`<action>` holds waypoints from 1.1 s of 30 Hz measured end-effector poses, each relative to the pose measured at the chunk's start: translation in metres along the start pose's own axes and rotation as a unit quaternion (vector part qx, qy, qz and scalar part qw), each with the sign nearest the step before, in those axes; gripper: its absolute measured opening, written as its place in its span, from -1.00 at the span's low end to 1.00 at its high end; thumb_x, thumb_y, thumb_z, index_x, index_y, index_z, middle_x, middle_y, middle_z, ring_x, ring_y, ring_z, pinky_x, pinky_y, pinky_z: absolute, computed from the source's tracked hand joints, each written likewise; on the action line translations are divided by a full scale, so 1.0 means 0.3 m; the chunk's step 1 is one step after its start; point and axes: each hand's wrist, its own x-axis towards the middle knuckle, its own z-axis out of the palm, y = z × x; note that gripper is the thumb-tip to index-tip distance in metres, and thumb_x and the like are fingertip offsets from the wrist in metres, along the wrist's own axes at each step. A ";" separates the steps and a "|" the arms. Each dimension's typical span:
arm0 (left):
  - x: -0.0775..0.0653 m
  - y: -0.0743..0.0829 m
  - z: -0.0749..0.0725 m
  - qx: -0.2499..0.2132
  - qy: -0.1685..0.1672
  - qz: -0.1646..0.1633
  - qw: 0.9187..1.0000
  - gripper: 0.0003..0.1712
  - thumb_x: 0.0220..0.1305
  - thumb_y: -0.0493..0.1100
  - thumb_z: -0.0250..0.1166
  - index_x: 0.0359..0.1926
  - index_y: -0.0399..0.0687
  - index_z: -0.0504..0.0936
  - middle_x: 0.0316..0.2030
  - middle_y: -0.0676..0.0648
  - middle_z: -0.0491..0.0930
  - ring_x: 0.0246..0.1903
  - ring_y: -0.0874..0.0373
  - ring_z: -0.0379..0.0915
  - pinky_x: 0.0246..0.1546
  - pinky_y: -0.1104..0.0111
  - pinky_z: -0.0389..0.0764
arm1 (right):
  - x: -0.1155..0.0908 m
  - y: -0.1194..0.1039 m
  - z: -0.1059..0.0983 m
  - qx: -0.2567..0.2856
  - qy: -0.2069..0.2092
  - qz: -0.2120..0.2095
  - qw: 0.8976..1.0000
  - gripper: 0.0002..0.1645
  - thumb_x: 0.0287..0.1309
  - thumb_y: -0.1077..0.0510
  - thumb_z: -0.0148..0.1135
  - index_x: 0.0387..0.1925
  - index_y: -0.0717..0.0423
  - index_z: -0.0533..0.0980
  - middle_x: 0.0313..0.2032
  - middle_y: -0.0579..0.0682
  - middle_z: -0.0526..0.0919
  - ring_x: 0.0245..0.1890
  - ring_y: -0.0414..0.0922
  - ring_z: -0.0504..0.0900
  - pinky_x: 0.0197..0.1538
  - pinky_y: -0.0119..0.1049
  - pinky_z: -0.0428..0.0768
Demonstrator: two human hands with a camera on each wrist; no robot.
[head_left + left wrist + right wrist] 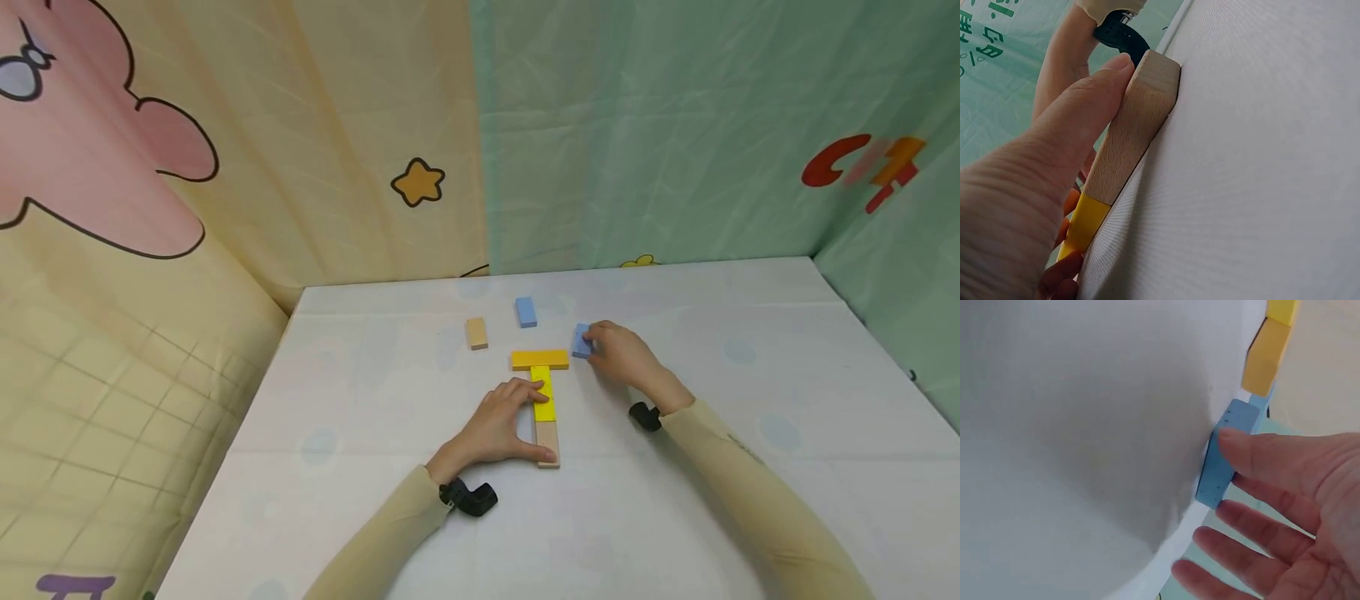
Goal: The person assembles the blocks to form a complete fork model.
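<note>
Head: nearer blue block (580,342), long axis front-to-back, just off the right end of crosswise orange block (540,360); right hand (628,358), closest, pinches it.
Left wrist: left hand (1060,144), spread, thumb against wooden block (1129,137).
Right wrist: thumb across the blue face, outer fingers loose.

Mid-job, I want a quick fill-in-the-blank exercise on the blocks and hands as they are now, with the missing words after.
1. The right hand pinches a block coloured ____.
2. The orange block, yellow block and wooden block together form the letter ____.
3. Counting the pinched one, the head view shows ____ blocks of that colour.
4. The left hand has its thumb against that letter's ____ block.

Missing words: blue; T; two; wooden.
</note>
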 end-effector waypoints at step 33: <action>0.003 -0.005 0.003 -0.002 0.000 -0.002 1.000 -0.08 -0.22 0.35 0.48 0.16 0.08 0.41 0.28 0.06 0.26 0.22 0.15 0.15 0.14 0.19 0.27 | 0.131 0.039 0.027 0.078 -0.068 0.007 0.995 -0.34 0.05 0.27 0.31 0.20 0.39 0.36 0.18 0.29 0.42 0.20 0.18 0.35 0.25 0.04 0.26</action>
